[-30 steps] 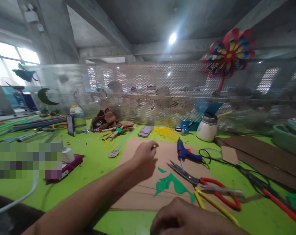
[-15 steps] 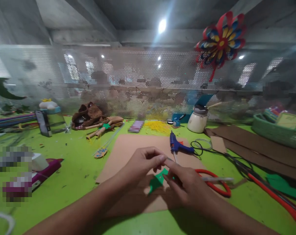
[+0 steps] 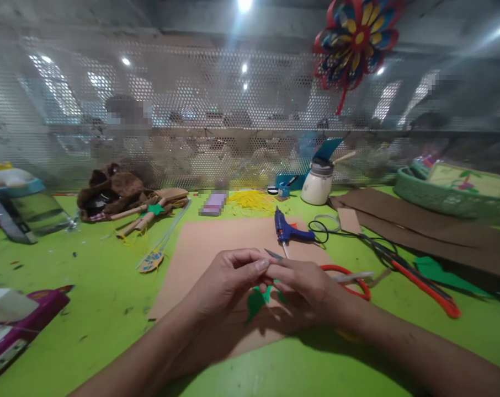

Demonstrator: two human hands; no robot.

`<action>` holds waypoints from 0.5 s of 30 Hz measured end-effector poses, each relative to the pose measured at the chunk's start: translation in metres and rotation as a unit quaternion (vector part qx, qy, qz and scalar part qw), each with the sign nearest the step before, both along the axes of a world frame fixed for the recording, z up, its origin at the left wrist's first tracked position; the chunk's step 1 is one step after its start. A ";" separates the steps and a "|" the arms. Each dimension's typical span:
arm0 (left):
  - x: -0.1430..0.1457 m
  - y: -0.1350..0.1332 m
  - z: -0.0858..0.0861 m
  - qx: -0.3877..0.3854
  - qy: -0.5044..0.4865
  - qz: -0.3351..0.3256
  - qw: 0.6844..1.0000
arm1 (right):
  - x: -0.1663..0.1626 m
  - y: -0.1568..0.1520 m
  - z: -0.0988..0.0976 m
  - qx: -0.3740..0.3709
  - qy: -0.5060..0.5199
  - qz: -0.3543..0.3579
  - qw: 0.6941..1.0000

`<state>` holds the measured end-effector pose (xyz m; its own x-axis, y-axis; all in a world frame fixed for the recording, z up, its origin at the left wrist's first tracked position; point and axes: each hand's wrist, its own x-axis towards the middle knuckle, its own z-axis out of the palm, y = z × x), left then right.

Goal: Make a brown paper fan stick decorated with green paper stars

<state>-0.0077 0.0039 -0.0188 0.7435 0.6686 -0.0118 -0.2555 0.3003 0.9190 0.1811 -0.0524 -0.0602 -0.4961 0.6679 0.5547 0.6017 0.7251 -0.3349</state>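
My left hand (image 3: pixel 229 278) and my right hand (image 3: pixel 306 286) meet over a brown cardboard sheet (image 3: pixel 217 242) on the green table. Both are pinched together at the fingertips on something too small to make out. A green cut-out scrap (image 3: pixel 256 300) lies just below them on the cardboard. Red-handled scissors (image 3: pixel 349 275) lie behind my right hand, their blade tip showing above my fingers. A blue glue gun (image 3: pixel 287 232) rests on the cardboard's far edge.
A white jar (image 3: pixel 316 187), yellow shreds (image 3: pixel 250 199) and a brown plush pile (image 3: pixel 109 190) stand along the perforated screen. Brown card strips (image 3: pixel 419 226) and a green basket (image 3: pixel 444 196) are at right. A magenta box (image 3: pixel 22 325) sits near left.
My left hand drew back from the cardboard's far side and my right hand came up to meet it. The view tilted down and shifted right.
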 end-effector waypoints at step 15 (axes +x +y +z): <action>-0.004 0.007 -0.003 0.017 0.076 0.009 0.997 | -0.010 -0.004 0.009 -0.066 0.003 -0.011 0.998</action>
<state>-0.0116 0.0109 -0.0222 0.7226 0.6841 -0.0997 -0.1180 0.2642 0.9572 0.1709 -0.0563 -0.0513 -0.4781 0.7459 0.4638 0.6143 0.6613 -0.4304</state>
